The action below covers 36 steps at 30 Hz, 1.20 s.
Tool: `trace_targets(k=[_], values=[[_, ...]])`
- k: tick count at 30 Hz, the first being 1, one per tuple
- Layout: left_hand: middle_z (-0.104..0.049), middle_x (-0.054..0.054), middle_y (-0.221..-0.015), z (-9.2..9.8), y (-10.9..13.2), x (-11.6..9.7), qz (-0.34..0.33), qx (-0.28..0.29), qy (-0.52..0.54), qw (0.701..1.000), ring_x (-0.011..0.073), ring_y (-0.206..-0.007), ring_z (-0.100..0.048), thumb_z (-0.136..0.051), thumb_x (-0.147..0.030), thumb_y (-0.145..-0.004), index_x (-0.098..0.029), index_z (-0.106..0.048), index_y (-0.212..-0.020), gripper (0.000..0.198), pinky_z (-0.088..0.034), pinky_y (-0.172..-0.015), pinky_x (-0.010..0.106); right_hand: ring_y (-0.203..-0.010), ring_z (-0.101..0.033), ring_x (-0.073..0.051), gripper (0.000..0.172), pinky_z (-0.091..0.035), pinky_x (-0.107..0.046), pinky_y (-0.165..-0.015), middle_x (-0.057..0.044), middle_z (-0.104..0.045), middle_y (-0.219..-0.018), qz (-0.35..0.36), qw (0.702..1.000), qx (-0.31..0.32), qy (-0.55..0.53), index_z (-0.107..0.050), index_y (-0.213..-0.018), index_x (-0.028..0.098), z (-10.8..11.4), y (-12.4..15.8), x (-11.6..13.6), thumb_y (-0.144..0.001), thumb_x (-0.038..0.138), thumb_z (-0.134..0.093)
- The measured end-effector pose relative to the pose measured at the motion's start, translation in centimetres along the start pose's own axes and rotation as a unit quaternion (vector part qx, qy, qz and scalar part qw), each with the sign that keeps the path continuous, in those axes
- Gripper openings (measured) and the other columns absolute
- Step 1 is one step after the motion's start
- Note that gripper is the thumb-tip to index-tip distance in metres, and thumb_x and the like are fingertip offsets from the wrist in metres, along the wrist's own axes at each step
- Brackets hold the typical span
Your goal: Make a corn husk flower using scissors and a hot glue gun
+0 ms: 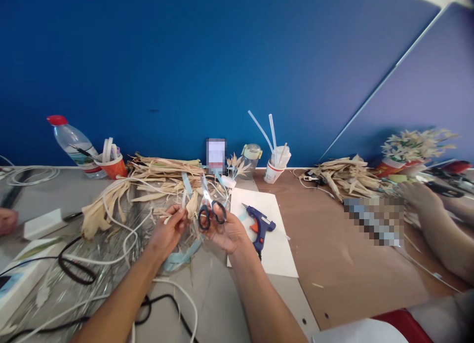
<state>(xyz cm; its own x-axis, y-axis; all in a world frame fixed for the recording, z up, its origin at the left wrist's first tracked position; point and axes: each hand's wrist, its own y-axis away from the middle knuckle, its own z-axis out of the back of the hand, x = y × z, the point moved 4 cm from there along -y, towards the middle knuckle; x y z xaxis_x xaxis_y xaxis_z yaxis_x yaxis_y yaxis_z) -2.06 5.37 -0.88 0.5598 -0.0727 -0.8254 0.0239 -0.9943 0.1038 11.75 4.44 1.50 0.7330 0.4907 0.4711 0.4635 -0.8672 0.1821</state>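
Observation:
In my right hand (227, 234) is a pair of scissors (206, 191) with black handles, its blades pointing up and away from me. Pinched between the fingers of my left hand (172, 229) is a piece of dried corn husk (191, 206), close to the scissors. A light blue ribbon (181, 258) lies in loops just below both hands. Right of my right hand, a blue glue gun (261, 227) rests on a white sheet (285, 256). Long dried corn husks (166, 168) are heaped behind my hands.
White cables (129, 244) and black cables cross the left side near a power strip (22, 279). Along the wall stand a bottle (76, 143), an orange cup (113, 168), a phone (216, 155), a jar (252, 158) and a paper cup (273, 172). Other people's hands (418, 195) show at both sides.

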Motion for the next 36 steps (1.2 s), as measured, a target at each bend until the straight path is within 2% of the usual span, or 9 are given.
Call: trace_targets(k=[4, 7, 12, 18, 21, 25, 28, 33, 36], values=[[-0.049, -0.005, -0.058, -0.4, 0.3, -0.2, -0.025, -0.012, -0.053, 0.998, 0.0047, -0.047, -0.038, -0.074, -0.026, -0.065, -0.016, -0.057, -0.065, 0.020, -0.036, -0.049, 0.018, -0.054, -0.054, -0.008, 0.028, -0.044, -0.019, -0.052, 0.004, -0.061, -0.064, 0.057, 0.997, -0.002, 0.055, -0.064, -0.082, 0.020, -0.1, 0.2, 1.0, -0.062, 0.029, -0.080], [-0.048, -0.005, -0.057, -0.5, 0.4, -0.2, -0.033, -0.009, -0.114, 0.993, 0.0064, -0.049, -0.037, -0.074, -0.031, -0.063, -0.016, -0.056, -0.064, 0.023, -0.030, -0.046, 0.019, -0.055, -0.056, -0.010, 0.030, -0.044, -0.022, -0.053, 0.003, -0.061, -0.066, 0.100, 0.990, -0.009, 0.103, -0.063, -0.083, 0.020, -0.3, 0.2, 1.4, -0.062, 0.033, -0.080], [-0.046, -0.006, -0.053, -0.4, 0.4, 0.1, -0.038, 0.025, -0.248, 0.968, 0.0088, -0.048, -0.036, -0.066, -0.038, -0.072, -0.018, -0.055, -0.067, 0.023, -0.026, -0.047, 0.023, -0.054, -0.052, -0.009, 0.034, -0.040, -0.022, -0.051, 0.001, -0.062, -0.077, 0.146, 0.976, -0.060, 0.147, -0.066, -0.082, 0.019, 0.0, 0.2, 2.2, -0.053, 0.027, -0.081], [-0.043, -0.006, -0.049, -0.8, 0.6, 0.1, -0.037, 0.049, -0.372, 0.926, 0.0108, -0.046, -0.035, -0.062, -0.044, -0.071, -0.019, -0.056, -0.067, 0.027, -0.026, -0.046, 0.024, -0.046, -0.044, -0.007, 0.027, -0.031, -0.021, -0.048, 0.004, -0.055, -0.057, 0.150, 0.951, -0.097, 0.251, -0.068, -0.081, 0.016, 0.5, 0.0, 2.3, -0.058, 0.029, -0.077], [-0.042, -0.007, -0.049, -0.9, 0.7, 0.2, -0.041, 0.066, -0.384, 0.920, 0.0110, -0.046, -0.035, -0.062, -0.043, -0.071, -0.019, -0.057, -0.069, 0.025, -0.026, -0.046, 0.024, -0.048, -0.049, -0.008, 0.028, -0.034, -0.022, -0.049, 0.003, -0.057, -0.064, 0.159, 0.959, -0.086, 0.217, -0.065, -0.082, 0.017, 0.5, 0.0, 2.4, -0.062, 0.035, -0.073], [-0.042, -0.006, -0.048, -1.0, 0.7, 0.0, -0.039, 0.066, -0.365, 0.928, 0.0111, -0.045, -0.035, -0.064, -0.040, -0.070, -0.019, -0.059, -0.068, 0.022, -0.025, -0.045, 0.023, -0.061, -0.057, -0.010, 0.031, -0.041, -0.022, -0.057, 0.003, -0.059, -0.077, 0.210, 0.951, -0.099, 0.205, -0.060, -0.080, 0.020, 0.7, 0.0, 3.2, -0.055, 0.024, -0.077], [-0.046, -0.004, -0.048, -1.1, 0.8, -0.2, -0.032, 0.061, -0.344, 0.936, 0.0110, -0.045, -0.036, -0.068, -0.035, -0.066, -0.018, -0.065, -0.068, 0.018, -0.024, -0.045, 0.022, -0.062, -0.054, -0.010, 0.031, -0.041, -0.021, -0.056, 0.004, -0.058, -0.074, 0.225, 0.936, -0.127, 0.238, -0.058, -0.082, 0.019, 1.0, 0.0, 3.5, -0.055, 0.020, -0.074], [-0.051, -0.002, -0.048, -1.4, 1.1, -0.4, -0.009, 0.060, -0.299, 0.952, 0.0109, -0.044, -0.038, -0.072, -0.027, -0.063, -0.017, -0.068, -0.064, 0.011, -0.024, -0.043, 0.022, -0.055, -0.051, -0.009, 0.031, -0.039, -0.020, -0.049, 0.005, -0.058, -0.068, 0.197, 0.918, -0.128, 0.319, -0.057, -0.088, 0.019, 1.1, 0.0, 3.2, -0.059, 0.017, -0.065], [-0.056, 0.000, -0.051, -1.9, 1.3, -0.5, 0.002, 0.083, -0.304, 0.949, 0.0123, -0.046, -0.042, -0.070, -0.029, -0.064, -0.017, -0.069, -0.064, 0.012, -0.028, -0.045, 0.022, -0.053, -0.050, -0.009, 0.032, -0.038, -0.020, -0.047, 0.005, -0.057, -0.065, 0.186, 0.899, -0.135, 0.372, -0.056, -0.092, 0.020, 1.1, 0.1, 3.1, -0.060, 0.015, -0.060]])
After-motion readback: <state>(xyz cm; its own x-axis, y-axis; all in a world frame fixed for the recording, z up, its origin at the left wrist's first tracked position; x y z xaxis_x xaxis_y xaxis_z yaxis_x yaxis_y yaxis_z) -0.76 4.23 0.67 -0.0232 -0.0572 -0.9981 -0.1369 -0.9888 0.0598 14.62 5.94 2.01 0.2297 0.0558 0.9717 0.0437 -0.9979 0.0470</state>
